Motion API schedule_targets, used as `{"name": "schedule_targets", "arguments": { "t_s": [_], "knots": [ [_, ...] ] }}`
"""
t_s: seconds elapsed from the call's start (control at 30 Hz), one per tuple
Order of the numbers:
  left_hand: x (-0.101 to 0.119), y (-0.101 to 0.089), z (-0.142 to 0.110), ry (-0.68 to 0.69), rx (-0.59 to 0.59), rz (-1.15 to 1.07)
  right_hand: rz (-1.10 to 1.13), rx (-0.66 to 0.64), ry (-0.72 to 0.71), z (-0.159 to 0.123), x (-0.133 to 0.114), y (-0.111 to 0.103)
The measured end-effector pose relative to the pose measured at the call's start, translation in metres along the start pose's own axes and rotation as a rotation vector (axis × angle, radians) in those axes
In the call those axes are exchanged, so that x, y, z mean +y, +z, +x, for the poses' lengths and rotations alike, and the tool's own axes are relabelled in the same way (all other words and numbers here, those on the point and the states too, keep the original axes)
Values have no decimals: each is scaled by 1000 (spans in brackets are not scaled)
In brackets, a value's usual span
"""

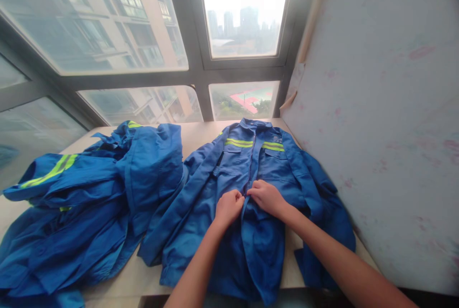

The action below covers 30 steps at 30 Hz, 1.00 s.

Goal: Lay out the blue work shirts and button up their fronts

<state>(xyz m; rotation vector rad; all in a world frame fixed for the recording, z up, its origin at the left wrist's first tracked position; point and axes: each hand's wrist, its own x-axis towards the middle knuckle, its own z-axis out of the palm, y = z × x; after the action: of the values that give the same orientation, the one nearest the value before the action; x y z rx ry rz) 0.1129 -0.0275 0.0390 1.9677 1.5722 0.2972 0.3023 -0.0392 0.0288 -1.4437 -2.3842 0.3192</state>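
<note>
A blue work jacket (229, 231) with yellow-green reflective chest stripes lies spread front side up, collar toward the window. My left hand (229, 206) is closed in a pinch on the left edge of its front opening, around mid-length. Close beside it, my right hand (266, 196) pinches the right front edge. The fingertips of both hands nearly meet at the jacket's centre line. Below them the two front panels hang apart at the hem. Whether a zipper or button lies between the fingers is hidden.
To the left sits a crumpled heap of blue work clothes (86, 193) with reflective bands. Both rest on a pale ledge (201, 128). Grey-framed windows (197, 66) rise behind it, and a papered wall (380, 107) with peeling trim bounds the right side.
</note>
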Motion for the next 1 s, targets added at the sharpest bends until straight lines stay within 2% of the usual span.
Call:
{"name": "schedule_targets", "arguments": {
  "t_s": [0.1, 0.17, 0.33, 0.43, 0.67, 0.83, 1.0],
  "knots": [
    [3, -2, 1, 14, 9, -62, 53, 64, 12, -3, 4, -12],
    [7, -2, 2, 21, 14, -89, 121, 54, 80, -3, 7, -17],
    [19, 8, 1, -13, -2, -70, 229, -148, 378, 14, 9, -11],
    [24, 16, -2, -57, -25, -14, 202, -193, 506, 27, 9, -2],
    [29, 24, 1, -136, -28, 64, 190, -92, 604, 32, 10, 16],
    [33, 21, 2, -137, -41, 33, 243, -3, 675, 35, 15, 21],
    [37, 9, -23, -75, -65, -24, 369, 98, 716, 41, 25, 21]
  ]
}}
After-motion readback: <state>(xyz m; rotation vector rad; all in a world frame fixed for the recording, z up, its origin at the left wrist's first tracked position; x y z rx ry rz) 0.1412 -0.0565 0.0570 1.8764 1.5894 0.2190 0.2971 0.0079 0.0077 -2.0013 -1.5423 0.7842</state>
